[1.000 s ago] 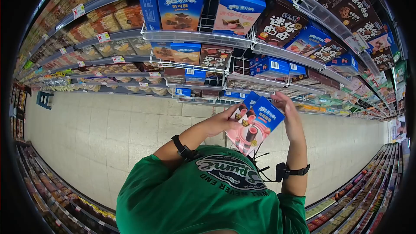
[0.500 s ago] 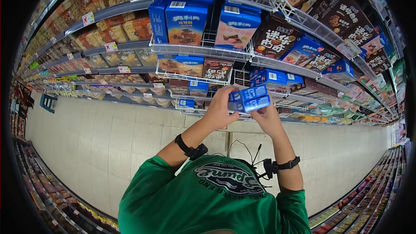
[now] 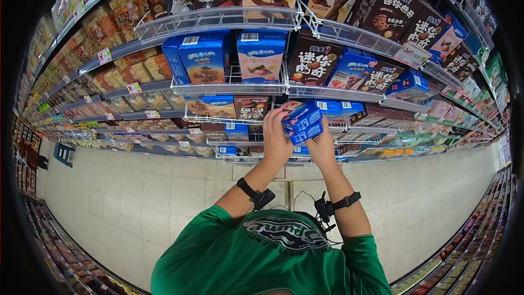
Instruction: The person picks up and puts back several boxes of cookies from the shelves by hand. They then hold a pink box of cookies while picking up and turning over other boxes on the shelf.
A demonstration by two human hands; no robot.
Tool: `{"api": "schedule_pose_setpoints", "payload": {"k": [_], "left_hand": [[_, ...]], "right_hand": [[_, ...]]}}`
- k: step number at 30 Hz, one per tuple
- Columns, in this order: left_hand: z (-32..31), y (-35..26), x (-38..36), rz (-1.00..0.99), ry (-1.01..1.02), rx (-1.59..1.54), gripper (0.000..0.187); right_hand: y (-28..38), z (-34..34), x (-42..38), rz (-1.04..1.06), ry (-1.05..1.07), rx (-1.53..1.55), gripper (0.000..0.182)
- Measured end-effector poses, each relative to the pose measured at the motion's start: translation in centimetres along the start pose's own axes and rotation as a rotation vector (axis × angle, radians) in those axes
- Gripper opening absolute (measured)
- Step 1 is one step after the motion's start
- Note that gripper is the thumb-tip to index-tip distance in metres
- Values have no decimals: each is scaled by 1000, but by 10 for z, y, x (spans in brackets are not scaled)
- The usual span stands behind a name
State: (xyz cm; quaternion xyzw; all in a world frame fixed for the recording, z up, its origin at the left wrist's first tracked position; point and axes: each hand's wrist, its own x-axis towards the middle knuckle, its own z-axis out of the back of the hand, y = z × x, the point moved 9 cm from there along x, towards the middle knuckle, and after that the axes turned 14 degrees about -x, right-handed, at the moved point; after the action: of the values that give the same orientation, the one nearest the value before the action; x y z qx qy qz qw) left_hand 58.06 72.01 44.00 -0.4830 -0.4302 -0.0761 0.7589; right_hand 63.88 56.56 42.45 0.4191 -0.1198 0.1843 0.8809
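Note:
Two blue boxes are held together in front of the shelf, tilted, with printed sides showing. My left hand wraps round their left side. On the right, my right hand grips their lower right edge, its fingers partly hidden by the boxes. Just beyond the hands, blue boxes stand in a lower shelf row, beside brown boxes on the left. Above them are a blue box with a pink front and a brown cookie box.
Clear plastic shelf fronts and wire racks stick out close to the hands. Bagged snacks fill the shelves at the left. Pale floor tiles lie below, and a blue stool-like object stands at the far left. More shelves run behind.
The view has shifted, showing more of the upper shelves. Both hands, still holding the boxes, have turned them, and the boxes now appear slightly further left and more tilted.

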Motion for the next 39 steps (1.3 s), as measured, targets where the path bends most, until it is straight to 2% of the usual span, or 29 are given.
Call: {"api": "schedule_pose_setpoints", "payload": {"k": [5, 7, 8, 9, 11, 13, 15, 17, 19, 20, 23, 25, 27, 29, 31, 37, 39], "left_hand": [[-13, 13, 17, 71, 86, -89, 64], [-20, 25, 20, 208, 133, -170, 61], [-22, 29, 19, 215, 130, -149, 61], [-24, 38, 16, 211, 130, -145, 61], [-30, 81, 4, 396, 117, -234, 62], [-37, 93, -1, 407, 130, -254, 68], [-38, 100, -5, 414, 60, -357, 73], [-35, 71, 9, 418, -16, -408, 68], [-30, 60, 17, 423, -153, -585, 55], [-36, 83, 11, 411, -76, -396, 48], [-36, 74, 11, 520, -37, -248, 48], [-34, 71, 9, 510, -41, -257, 49], [-28, 58, 9, 397, -60, -210, 49], [-25, 56, 6, 418, -61, -238, 49], [-22, 49, 4, 341, -72, -260, 48], [-15, 42, -4, 341, -105, -241, 47], [-9, 33, -5, 329, -114, -232, 46]], "right_hand": [[-7, 5, 3, -35, 19, -3, 74], [-9, 1, 6, -84, 122, -3, 79], [-8, 2, 6, -87, 127, -46, 78], [-9, 3, 7, -83, 125, -41, 78], [-1, 4, 11, 43, 122, -56, 77], [5, 10, 11, 37, 97, -96, 74], [12, 12, 12, 54, 103, -102, 77], [10, 10, 14, 61, 97, -90, 78], [7, 9, 16, 69, 89, -83, 79], [7, 9, 16, 89, 91, -108, 79], [12, 9, 17, 117, 159, -132, 78], [17, 9, 13, 211, 195, -144, 74], [14, 12, 8, 232, 212, -137, 71], [14, 14, 2, 317, 219, -177, 71], [12, 14, -1, 296, 249, -167, 68], [14, 18, -11, 354, 225, -145, 55], [17, 19, -16, 294, 256, -100, 47]]}}
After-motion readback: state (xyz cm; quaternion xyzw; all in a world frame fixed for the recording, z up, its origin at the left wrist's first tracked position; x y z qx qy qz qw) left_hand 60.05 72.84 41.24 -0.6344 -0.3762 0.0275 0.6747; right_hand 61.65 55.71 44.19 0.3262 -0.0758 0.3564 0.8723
